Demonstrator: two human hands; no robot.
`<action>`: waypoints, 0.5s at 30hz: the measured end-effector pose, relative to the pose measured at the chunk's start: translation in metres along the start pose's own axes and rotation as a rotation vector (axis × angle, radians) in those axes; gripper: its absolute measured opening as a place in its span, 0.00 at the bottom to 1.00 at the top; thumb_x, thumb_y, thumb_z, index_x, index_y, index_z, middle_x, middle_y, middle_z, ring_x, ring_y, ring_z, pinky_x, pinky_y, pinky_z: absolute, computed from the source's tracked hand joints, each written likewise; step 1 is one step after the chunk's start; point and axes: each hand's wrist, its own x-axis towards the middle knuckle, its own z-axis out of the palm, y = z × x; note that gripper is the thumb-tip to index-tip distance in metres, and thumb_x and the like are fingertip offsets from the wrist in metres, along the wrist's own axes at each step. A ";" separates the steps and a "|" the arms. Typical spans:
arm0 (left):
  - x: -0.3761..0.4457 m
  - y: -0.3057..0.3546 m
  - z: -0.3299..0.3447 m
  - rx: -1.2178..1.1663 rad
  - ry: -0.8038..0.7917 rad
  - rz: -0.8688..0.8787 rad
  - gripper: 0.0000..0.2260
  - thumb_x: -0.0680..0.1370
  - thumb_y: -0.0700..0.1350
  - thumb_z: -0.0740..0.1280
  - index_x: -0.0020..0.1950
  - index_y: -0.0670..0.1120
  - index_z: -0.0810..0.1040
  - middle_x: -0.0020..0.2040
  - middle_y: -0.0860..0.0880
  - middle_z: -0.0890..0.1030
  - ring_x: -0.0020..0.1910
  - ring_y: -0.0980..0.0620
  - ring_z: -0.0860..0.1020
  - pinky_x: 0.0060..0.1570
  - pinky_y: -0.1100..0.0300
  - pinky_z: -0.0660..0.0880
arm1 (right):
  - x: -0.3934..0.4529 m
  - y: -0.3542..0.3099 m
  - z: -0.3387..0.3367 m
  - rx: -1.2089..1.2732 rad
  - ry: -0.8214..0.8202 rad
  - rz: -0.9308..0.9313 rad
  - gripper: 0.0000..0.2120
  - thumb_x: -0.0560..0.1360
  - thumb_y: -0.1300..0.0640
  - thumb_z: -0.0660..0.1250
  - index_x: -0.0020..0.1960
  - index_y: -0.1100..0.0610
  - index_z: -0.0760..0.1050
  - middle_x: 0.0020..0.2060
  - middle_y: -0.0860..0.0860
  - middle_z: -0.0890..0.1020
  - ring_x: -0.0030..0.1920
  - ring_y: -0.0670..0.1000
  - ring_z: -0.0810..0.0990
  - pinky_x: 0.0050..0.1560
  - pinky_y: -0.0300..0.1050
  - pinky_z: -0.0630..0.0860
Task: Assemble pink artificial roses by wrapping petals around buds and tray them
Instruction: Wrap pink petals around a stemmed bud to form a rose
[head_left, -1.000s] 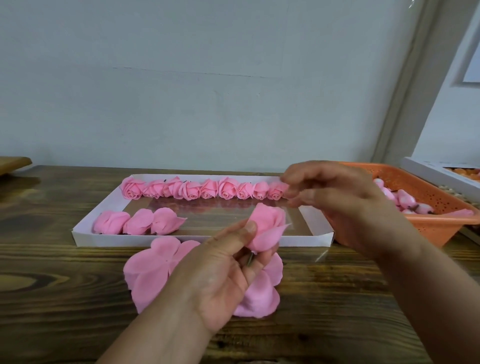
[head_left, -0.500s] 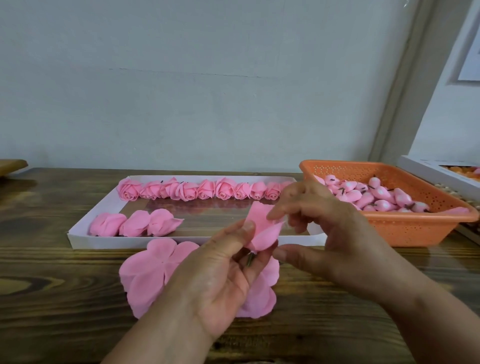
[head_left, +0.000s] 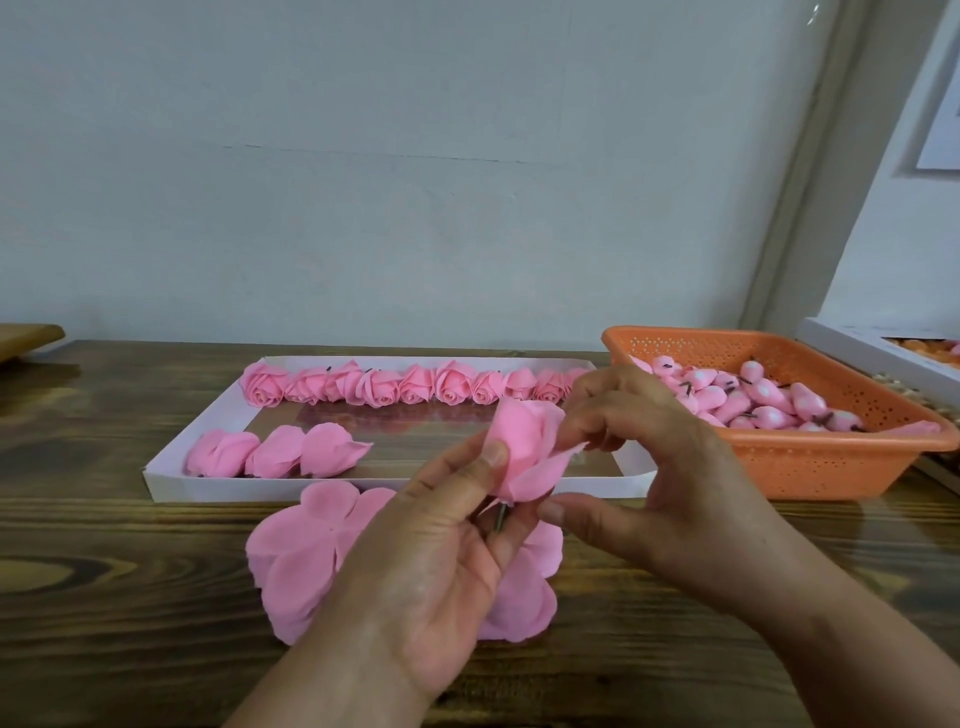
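Left hand (head_left: 431, 561) grips a half-wrapped rose (head_left: 524, 447) by its short stem, thumb pressed on the petals; right hand (head_left: 660, 467) pinches one loose petal edge at the rose's side. Both are held above a stack of flat petals (head_left: 291, 561) on the counter (head_left: 104, 597), just before the white tray (head_left: 171, 483) holding a row of finished roses (head_left: 410, 384); an orange basket (head_left: 831, 467) of buds sits right

Tray (head_left: 171, 480) centre on table (head_left: 104, 597), finished roses (head_left: 405, 385) along its far edge; petal stack (head_left: 296, 551) before it, basket of buds (head_left: 779, 467) right.
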 end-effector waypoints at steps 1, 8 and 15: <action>0.000 0.000 0.000 0.001 -0.004 0.004 0.16 0.67 0.38 0.68 0.54 0.35 0.80 0.50 0.38 0.84 0.41 0.49 0.84 0.43 0.57 0.81 | 0.000 0.000 0.000 0.006 -0.004 -0.003 0.13 0.62 0.53 0.75 0.44 0.49 0.76 0.46 0.47 0.75 0.45 0.42 0.72 0.51 0.26 0.66; -0.003 -0.001 -0.001 0.002 -0.068 -0.015 0.12 0.71 0.36 0.67 0.53 0.36 0.81 0.50 0.39 0.84 0.42 0.50 0.84 0.35 0.61 0.81 | -0.003 -0.001 0.005 0.047 0.012 0.019 0.15 0.63 0.54 0.75 0.48 0.53 0.78 0.49 0.48 0.76 0.50 0.45 0.75 0.49 0.32 0.71; -0.003 -0.006 -0.002 0.000 -0.055 -0.021 0.15 0.70 0.33 0.67 0.56 0.33 0.79 0.47 0.39 0.84 0.39 0.51 0.83 0.42 0.59 0.81 | -0.003 0.000 0.007 0.154 0.016 0.092 0.08 0.64 0.54 0.73 0.43 0.47 0.79 0.48 0.48 0.76 0.53 0.47 0.77 0.56 0.21 0.59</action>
